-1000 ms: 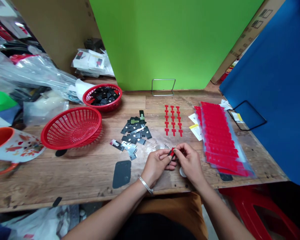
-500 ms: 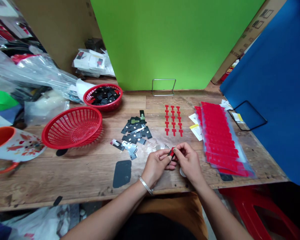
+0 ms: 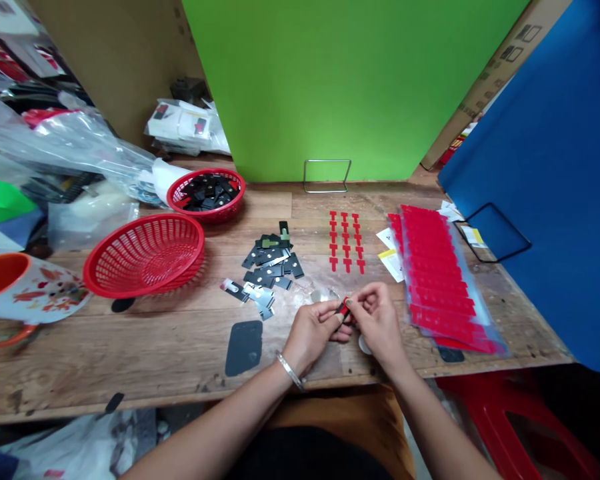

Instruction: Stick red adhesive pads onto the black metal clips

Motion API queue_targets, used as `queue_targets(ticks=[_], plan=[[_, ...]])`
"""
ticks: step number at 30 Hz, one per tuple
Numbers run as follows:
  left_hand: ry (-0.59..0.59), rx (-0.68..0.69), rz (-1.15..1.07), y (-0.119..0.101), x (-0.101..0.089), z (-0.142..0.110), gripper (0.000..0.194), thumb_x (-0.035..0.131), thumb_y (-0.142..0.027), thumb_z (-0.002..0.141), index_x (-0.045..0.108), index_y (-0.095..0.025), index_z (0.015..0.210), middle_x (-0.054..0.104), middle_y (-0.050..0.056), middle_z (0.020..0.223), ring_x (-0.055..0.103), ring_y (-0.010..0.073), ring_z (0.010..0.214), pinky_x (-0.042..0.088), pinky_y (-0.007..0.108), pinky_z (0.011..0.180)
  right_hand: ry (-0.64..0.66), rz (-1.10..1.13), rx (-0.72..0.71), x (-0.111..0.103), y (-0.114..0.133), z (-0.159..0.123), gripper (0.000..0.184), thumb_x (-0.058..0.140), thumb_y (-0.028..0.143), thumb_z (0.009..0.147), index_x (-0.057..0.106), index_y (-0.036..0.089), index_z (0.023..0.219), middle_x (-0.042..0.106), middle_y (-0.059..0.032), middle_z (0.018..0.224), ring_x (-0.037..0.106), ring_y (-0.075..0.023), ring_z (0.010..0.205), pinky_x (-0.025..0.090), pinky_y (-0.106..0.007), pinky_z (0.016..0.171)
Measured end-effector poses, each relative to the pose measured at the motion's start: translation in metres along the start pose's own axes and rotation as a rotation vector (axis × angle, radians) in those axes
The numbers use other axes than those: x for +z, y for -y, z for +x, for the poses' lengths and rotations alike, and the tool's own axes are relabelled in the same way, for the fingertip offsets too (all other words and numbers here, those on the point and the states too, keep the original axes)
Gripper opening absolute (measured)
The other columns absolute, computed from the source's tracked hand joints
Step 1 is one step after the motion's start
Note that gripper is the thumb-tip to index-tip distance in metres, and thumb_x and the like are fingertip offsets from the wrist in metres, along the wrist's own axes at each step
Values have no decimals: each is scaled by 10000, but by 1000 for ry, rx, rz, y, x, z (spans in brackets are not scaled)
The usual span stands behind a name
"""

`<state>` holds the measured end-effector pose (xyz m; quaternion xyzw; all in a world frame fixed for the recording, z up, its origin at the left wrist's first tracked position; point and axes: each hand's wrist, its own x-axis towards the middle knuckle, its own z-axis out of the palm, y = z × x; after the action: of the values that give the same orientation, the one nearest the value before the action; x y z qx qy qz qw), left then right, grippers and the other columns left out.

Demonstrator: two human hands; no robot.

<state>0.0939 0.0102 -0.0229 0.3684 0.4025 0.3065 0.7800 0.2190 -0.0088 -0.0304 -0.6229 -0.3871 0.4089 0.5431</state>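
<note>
Near the table's front edge, my left hand [image 3: 314,331] is closed on a small black flat piece [image 3: 342,309] with a red part on it. My right hand [image 3: 379,327] pinches the upper end of that piece, thumb and forefinger on the red part; fingers cover much of it. Beyond my hands lie rows of small red T-shaped pieces [image 3: 347,237]. To the left is a loose pile of black flat pieces [image 3: 273,260] with silvery spots, with several shiny silver pieces [image 3: 260,295] at its near side. A pale round disc [image 3: 364,345] is partly hidden beneath my right hand.
On the left stand an empty red basket [image 3: 97,283], a red basket [image 3: 237,203] of black pieces and a mug [image 3: 50,293]. Red sheets in clear plastic [image 3: 437,273] lie at right. Green [image 3: 310,87] and blue [image 3: 540,167] panels rise behind. A dark patch [image 3: 243,348] lies left of my hands.
Both hands stay in nearly the same place around the black piece. My right hand's fingers shift slightly on the red part. The items on the table look unmoved.
</note>
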Motion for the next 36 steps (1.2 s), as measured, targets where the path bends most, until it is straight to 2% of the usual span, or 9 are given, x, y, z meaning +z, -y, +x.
queue_targets(ticks=[3, 6, 9, 11, 16, 22, 27, 33, 36], plan=[[-8, -2, -12, 0, 0, 0, 287, 624, -222, 728, 624, -69, 972, 669, 93, 793, 618, 117, 608, 526, 250, 622, -19, 98, 33, 1, 2, 1, 359, 672, 279, 670, 385, 232, 881, 556, 73, 660, 540, -95, 463, 437, -205, 447], [-49, -18, -28, -2, 3, -3, 280, 636, -216, 715, 617, -76, 958, 670, 96, 808, 623, 123, 602, 531, 256, 616, 21, 125, 74, -1, 4, 2, 337, 660, 301, 680, 452, 210, 928, 566, 57, 664, 532, -88, 479, 428, -197, 458], [-73, -37, -43, -7, 7, -5, 241, 639, -210, 709, 618, -82, 912, 671, 99, 813, 626, 126, 596, 537, 260, 607, 67, 108, 112, -4, 5, 2, 231, 580, 370, 751, 565, 170, 865, 559, 37, 584, 502, -85, 471, 395, -192, 455], [-75, -44, -57, -9, 9, -6, 220, 635, -200, 712, 616, -80, 895, 672, 100, 798, 629, 130, 597, 539, 259, 606, 87, 103, 134, -6, 7, 1, 256, 549, 407, 772, 604, 165, 838, 556, 31, 552, 492, -90, 473, 384, -195, 457], [-91, -56, -75, -10, 12, -7, 255, 630, -165, 710, 606, -74, 947, 669, 83, 736, 631, 135, 581, 544, 273, 610, 115, 101, 163, -2, 9, -2, 233, 696, 354, 651, 617, 159, 751, 586, 22, 620, 500, -83, 517, 395, -188, 491], [-65, -59, -85, -10, 10, -8, 262, 645, -197, 713, 623, -74, 942, 677, 100, 799, 631, 130, 615, 541, 269, 645, 103, 149, 194, -2, 4, 0, 241, 659, 388, 687, 628, 153, 725, 551, 30, 547, 454, -75, 459, 363, -184, 437], [19, -102, -176, -13, 5, -9, 247, 615, -263, 752, 640, -99, 935, 677, 104, 864, 640, 136, 693, 537, 283, 704, 75, 14, 111, -3, 4, 0, 267, 609, 407, 721, 658, 146, 737, 573, 11, 564, 478, -95, 496, 391, -199, 472], [-98, -130, -161, -10, 3, -6, 234, 696, -220, 666, 630, -90, 849, 682, 95, 767, 638, 142, 607, 547, 276, 608, 79, 36, 113, 1, 5, -1, 426, 455, 520, 797, 627, 146, 687, 546, -8, 519, 488, -126, 470, 403, -227, 444], [-127, -104, -151, -8, 4, -5, 226, 696, -214, 657, 623, -83, 826, 676, 84, 720, 630, 140, 579, 544, 274, 586, 140, 34, 132, 1, 8, -2, 349, 552, 488, 750, 622, 150, 699, 567, -4, 550, 502, -123, 484, 416, -226, 464]])
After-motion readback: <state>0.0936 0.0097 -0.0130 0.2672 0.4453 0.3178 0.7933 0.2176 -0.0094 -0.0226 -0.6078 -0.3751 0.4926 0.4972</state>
